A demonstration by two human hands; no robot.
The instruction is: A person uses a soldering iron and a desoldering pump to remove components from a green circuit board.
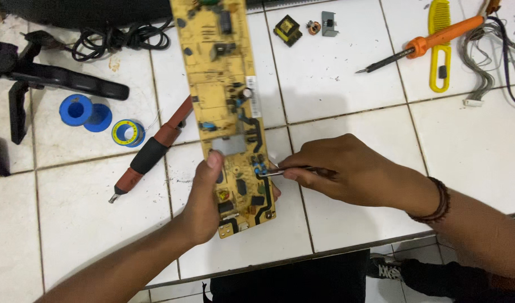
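Left hand point(204, 202) gripping yellow circuit board point(226, 106); right hand point(341, 168) pinching tweezers point(277, 172), tip touching board; soldering iron point(420, 45) well apart.

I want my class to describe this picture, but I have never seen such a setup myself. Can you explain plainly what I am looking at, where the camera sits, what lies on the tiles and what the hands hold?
The single picture comes from a camera worn on a person's head, looking down at their own two bare hands over a white tiled surface. The left hand grips the lower end of a long yellow circuit board. The right hand pinches metal tweezers, whose tips touch small parts on the board. Lying around: an orange-handled soldering iron, a yellow comb, two solder spools, a red and black tool, a coiled black cable and three small loose components.
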